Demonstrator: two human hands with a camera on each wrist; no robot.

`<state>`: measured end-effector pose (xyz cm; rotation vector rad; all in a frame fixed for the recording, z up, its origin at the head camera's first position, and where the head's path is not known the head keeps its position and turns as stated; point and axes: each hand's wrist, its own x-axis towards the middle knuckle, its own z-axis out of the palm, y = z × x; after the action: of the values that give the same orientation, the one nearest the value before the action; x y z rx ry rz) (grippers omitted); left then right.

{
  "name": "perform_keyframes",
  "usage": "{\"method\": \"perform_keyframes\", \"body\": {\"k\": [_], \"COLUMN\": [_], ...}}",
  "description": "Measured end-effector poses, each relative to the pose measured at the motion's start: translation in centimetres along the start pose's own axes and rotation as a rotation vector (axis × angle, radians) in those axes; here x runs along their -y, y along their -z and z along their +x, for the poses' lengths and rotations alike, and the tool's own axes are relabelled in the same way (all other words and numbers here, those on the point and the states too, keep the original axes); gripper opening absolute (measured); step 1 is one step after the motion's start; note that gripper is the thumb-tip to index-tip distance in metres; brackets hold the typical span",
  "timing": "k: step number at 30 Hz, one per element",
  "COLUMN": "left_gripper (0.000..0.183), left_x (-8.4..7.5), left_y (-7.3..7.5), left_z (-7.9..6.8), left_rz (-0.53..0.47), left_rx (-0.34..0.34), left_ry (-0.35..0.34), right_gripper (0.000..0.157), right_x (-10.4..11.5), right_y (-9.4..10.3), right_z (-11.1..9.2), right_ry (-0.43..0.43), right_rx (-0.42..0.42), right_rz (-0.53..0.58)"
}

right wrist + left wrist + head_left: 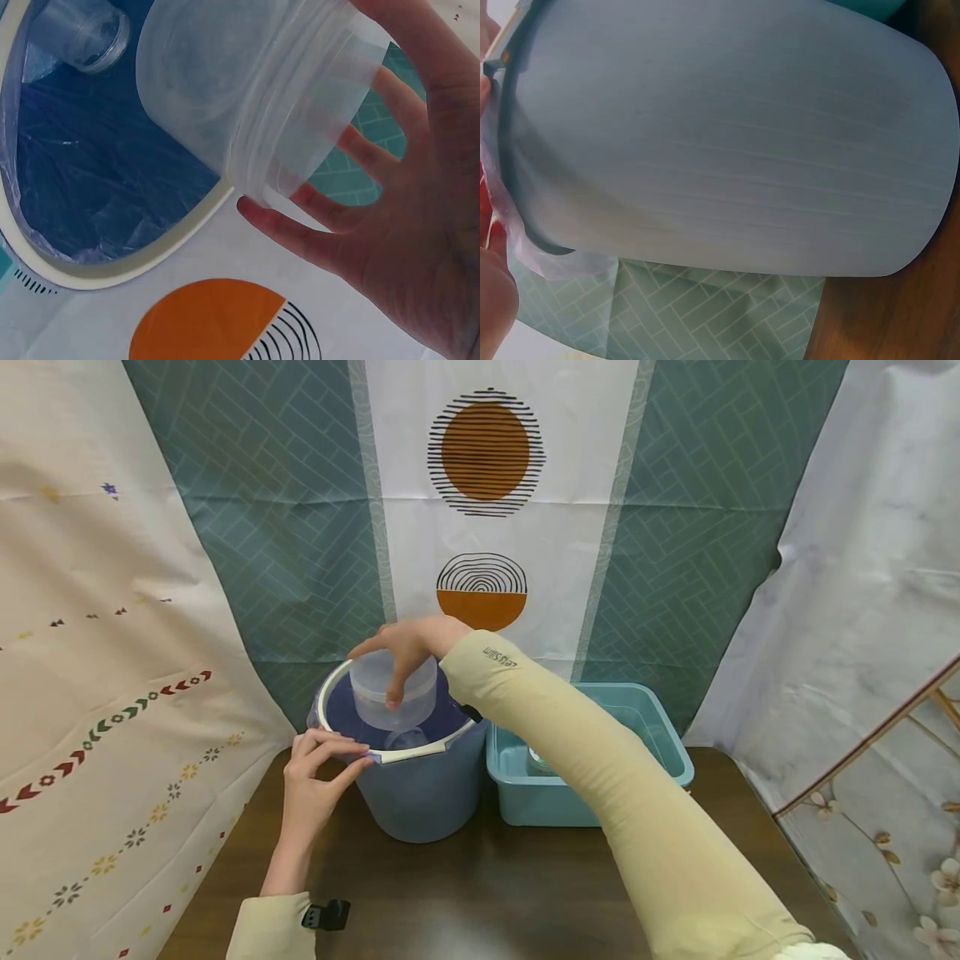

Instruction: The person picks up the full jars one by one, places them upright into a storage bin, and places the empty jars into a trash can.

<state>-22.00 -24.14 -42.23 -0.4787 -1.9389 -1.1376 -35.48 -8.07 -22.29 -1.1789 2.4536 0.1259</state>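
A blue-grey trash bin (423, 802) with a cream rim ring (412, 752) stands on the table, lined with a thin bluish plastic bag (97, 172). At the bin's near left, my left hand (311, 777) pinches the rim and bag edge between thumb and fingers. My right hand (412, 647) reaches over the bin from above. Its spread, curved fingers hold a wide translucent plastic container (202, 75), tilted over the bin's mouth. Some of those fingers show through the container's wall. Inside the bin lies a smaller clear plastic jar (97, 37).
Right of the bin sits a teal plastic basin (540, 802), partly covered by my right sleeve (585, 760), with a clear item (538, 764) in it. A patterned curtain (487, 527) hangs behind. Dark wooden table (465, 893) extends in front.
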Motion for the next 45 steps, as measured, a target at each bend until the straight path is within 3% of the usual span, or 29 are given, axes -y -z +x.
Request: {"method": "perform_keyframes", "body": {"k": [7,15,20,25,31,39,45], "left_gripper": [0.03,0.026,0.031,0.034,0.033,0.034,0.033], "left_x": [-0.2,-2.3,-0.8,0.5,0.5,0.3,0.0], "left_y": [-0.2,0.0,-0.1,-0.1,-0.2,-0.4,0.0], "left_z": [-0.1,0.5,0.2,0.0,0.1,0.3,0.3], "left_rz": [0.013,-0.007,0.003,-0.007,-0.009,-0.015,0.017], "left_rx": [0.003,-0.008,-0.026,-0.033,-0.027,-0.029,0.003], "left_ry": [0.044,0.049,0.015,-0.036,-0.038,-0.04,0.012], "right_gripper": [0.102,0.101,0.101,0.115,0.12,0.118,0.116], "right_x": [0.2,0.4,0.4,0.2,-0.6,-1.6,-2.4], "right_y": [-0.7,-0.9,-1.0,-1.3,-1.8,-2.0,-2.4], "right_z": [0.6,0.7,0.9,0.9,0.5,-0.1,-0.8], "right_ry": [-0.021,-0.016,-0.001,0.024,0.043,0.068,0.116], "right_rx": [0.059,0.044,0.029,-0.061,-0.139,-0.15,-0.158], "right_rz": [0.005,0.021,0.021,0.103,0.162,0.185,0.235]}}
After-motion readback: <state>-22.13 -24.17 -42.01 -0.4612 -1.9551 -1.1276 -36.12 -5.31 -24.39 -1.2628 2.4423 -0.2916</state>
